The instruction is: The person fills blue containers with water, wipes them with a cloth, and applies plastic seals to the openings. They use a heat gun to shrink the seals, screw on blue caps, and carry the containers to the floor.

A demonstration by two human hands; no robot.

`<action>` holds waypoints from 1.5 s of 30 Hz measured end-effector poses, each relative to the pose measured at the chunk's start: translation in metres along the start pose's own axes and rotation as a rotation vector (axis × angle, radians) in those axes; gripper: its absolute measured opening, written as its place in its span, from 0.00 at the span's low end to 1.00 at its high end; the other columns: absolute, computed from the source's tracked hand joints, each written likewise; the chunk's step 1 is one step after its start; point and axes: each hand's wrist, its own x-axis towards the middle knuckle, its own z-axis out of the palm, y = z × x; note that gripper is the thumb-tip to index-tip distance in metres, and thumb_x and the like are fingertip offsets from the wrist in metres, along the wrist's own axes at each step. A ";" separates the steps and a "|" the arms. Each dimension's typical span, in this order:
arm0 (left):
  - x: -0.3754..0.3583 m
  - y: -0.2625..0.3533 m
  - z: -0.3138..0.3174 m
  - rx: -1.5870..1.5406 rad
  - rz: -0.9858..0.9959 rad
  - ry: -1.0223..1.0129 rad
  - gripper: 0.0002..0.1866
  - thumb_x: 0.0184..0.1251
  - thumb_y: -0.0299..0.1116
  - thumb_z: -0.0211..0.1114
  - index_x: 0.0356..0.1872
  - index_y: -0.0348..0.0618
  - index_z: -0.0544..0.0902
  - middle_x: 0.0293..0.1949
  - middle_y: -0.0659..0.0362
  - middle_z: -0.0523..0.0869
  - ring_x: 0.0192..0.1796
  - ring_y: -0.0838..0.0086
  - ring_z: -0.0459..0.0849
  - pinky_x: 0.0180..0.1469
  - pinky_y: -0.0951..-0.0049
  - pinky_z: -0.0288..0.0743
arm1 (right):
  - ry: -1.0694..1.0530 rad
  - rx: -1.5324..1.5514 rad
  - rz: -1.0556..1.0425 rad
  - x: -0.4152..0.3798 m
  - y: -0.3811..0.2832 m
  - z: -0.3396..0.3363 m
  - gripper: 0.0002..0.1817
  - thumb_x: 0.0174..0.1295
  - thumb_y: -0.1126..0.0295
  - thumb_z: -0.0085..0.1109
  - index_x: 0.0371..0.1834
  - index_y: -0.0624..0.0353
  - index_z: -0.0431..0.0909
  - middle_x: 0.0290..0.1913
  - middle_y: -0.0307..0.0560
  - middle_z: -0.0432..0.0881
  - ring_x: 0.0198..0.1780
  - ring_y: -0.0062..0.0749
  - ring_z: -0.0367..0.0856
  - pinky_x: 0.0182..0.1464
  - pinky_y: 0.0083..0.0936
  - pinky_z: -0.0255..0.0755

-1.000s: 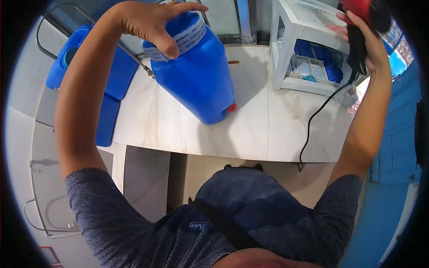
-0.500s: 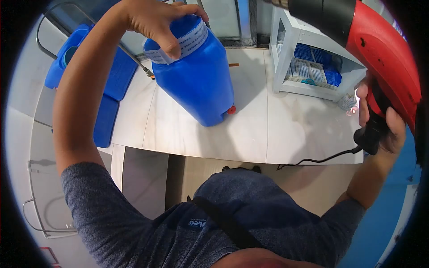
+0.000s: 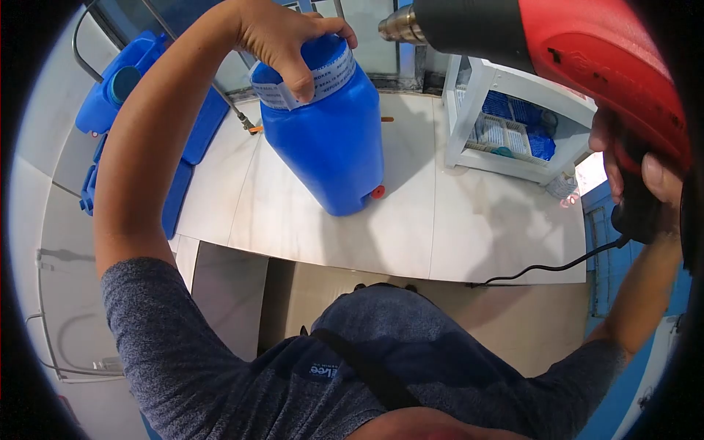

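Note:
A blue container (image 3: 326,147) stands on the pale tiled counter (image 3: 400,242). Round its top runs a clear printed seal band (image 3: 334,77). My left hand (image 3: 282,44) grips the container's top, with the thumb pressed on the band and the fingers over the cap. My right hand (image 3: 653,176) is wrapped round the black handle of a red heat gun (image 3: 601,59). The gun's metal nozzle (image 3: 402,26) points left, toward the container's top, with a gap between them. A red plug sits low on the container's right side.
More blue containers (image 3: 202,125) stand at the left behind my forearm. A white shelf (image 3: 499,167) holding blue packs and a basket is at the back right. The gun's black cord (image 3: 550,268) hangs along the counter's front edge. A metal tap is behind the container.
The heat gun in my right hand has moved left, its nozzle now nearer the container. My left hand is still on the container's top. The whole view has shifted slightly.

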 end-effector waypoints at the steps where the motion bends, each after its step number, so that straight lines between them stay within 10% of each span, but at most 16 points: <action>1: -0.001 0.001 0.000 -0.001 0.000 0.002 0.59 0.28 0.42 0.81 0.73 0.55 0.63 0.62 0.37 0.76 0.61 0.34 0.78 0.57 0.41 0.80 | -0.016 -0.027 0.006 0.003 -0.003 -0.001 0.45 0.53 0.49 0.66 0.66 0.76 0.65 0.43 0.58 0.79 0.25 0.27 0.75 0.27 0.19 0.72; 34: 0.000 -0.001 0.004 0.062 -0.142 0.076 0.67 0.26 0.43 0.82 0.78 0.50 0.56 0.65 0.36 0.75 0.63 0.36 0.77 0.62 0.41 0.76 | -0.166 -0.232 0.075 0.026 -0.024 0.005 0.42 0.53 0.47 0.66 0.63 0.72 0.71 0.43 0.59 0.82 0.23 0.26 0.77 0.28 0.20 0.75; 37: -0.002 0.000 0.003 -0.070 0.010 0.046 0.67 0.25 0.47 0.82 0.77 0.51 0.56 0.66 0.37 0.73 0.65 0.35 0.76 0.64 0.40 0.75 | -0.134 -0.132 0.103 0.027 -0.002 0.007 0.43 0.51 0.49 0.68 0.63 0.72 0.71 0.42 0.58 0.82 0.22 0.25 0.77 0.26 0.19 0.74; 45: 0.004 -0.005 0.013 0.122 -0.357 0.177 0.65 0.36 0.72 0.72 0.77 0.50 0.56 0.67 0.36 0.71 0.67 0.33 0.73 0.66 0.38 0.72 | -0.104 0.061 0.090 0.033 0.011 0.016 0.40 0.51 0.47 0.66 0.60 0.71 0.74 0.43 0.57 0.82 0.20 0.22 0.73 0.22 0.17 0.68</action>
